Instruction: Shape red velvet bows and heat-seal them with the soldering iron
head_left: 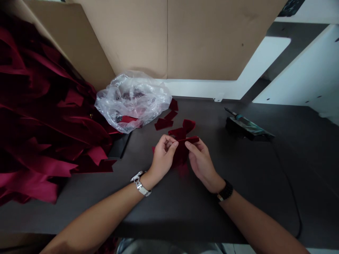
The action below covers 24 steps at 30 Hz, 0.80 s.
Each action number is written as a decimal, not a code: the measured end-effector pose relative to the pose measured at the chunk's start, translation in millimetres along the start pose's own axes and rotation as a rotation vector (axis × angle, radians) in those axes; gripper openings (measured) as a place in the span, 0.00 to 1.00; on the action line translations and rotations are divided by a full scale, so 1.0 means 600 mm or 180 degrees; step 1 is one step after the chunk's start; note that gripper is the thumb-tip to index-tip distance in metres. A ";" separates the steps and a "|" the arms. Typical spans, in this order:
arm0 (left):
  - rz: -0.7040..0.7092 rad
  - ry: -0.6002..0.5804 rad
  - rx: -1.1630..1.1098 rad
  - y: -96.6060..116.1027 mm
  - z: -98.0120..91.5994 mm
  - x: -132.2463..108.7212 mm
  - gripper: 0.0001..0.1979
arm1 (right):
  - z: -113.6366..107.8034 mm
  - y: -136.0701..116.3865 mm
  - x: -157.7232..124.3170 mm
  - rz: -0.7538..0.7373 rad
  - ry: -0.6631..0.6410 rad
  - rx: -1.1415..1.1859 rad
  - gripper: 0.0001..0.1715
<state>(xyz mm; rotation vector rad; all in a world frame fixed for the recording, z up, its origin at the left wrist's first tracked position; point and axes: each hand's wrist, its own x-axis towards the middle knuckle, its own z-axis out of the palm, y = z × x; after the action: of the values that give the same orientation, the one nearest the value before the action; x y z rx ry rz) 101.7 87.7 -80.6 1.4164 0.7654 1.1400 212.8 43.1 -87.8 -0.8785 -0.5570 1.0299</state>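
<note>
Nearest you, your forearms come in over the dark table (164,211), with a watch (140,183) on the left wrist and a black band (225,190) on the right. Your left hand (162,158) and right hand (200,161) meet on a red ribbon piece (181,151). Both are closed in narrow pinches, one at each end, seemingly to keep its fold taut and lifted just off the table.

Just beyond the ribbon piece lie loose ribbon bits (164,123), probably kept there for easy reach. Beyond it and to the left sits a crumpled plastic bag (132,98) with more red inside, and far to the left is a banked ribbon heap (39,123). Well apart to its right, a pen-like tool (246,126) rests on a stand, likely parked clear of the cloth. Farthest back, cardboard (185,35) stands as a wall.
</note>
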 end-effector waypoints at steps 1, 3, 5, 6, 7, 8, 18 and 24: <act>0.0009 0.0006 0.0013 0.000 0.000 0.000 0.05 | -0.001 0.000 0.001 0.0010 -0.0026 -0.0025 0.10; -0.0001 -0.0006 -0.0005 -0.001 0.000 -0.001 0.05 | -0.003 -0.001 0.003 0.0011 -0.0066 -0.0086 0.10; -0.0085 -0.0061 -0.0169 -0.002 0.001 -0.002 0.06 | -0.005 -0.002 0.004 -0.0048 -0.0047 -0.0171 0.10; -0.0152 -0.0108 -0.0312 -0.002 0.001 -0.003 0.08 | -0.006 -0.003 0.005 -0.0084 -0.0030 -0.0227 0.09; -0.0227 -0.0167 -0.0464 -0.003 0.002 -0.003 0.09 | -0.007 -0.005 0.005 -0.0114 -0.0017 -0.0287 0.09; -0.0302 -0.0217 -0.0596 -0.003 0.002 -0.004 0.11 | -0.008 -0.006 0.005 -0.0136 -0.0007 -0.0341 0.09; -0.0371 -0.0104 -0.0628 -0.004 0.000 0.001 0.10 | -0.009 -0.009 0.004 -0.0115 -0.0062 -0.0463 0.10; -0.0442 -0.0174 -0.0538 0.003 -0.002 0.002 0.10 | -0.014 -0.016 0.006 -0.0306 -0.0146 -0.0788 0.09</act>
<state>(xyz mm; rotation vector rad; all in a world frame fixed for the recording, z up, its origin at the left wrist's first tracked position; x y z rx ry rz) 100.5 88.7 -78.6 1.2294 0.7008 1.0296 225.3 41.1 -84.4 -1.0371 -0.7699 0.9074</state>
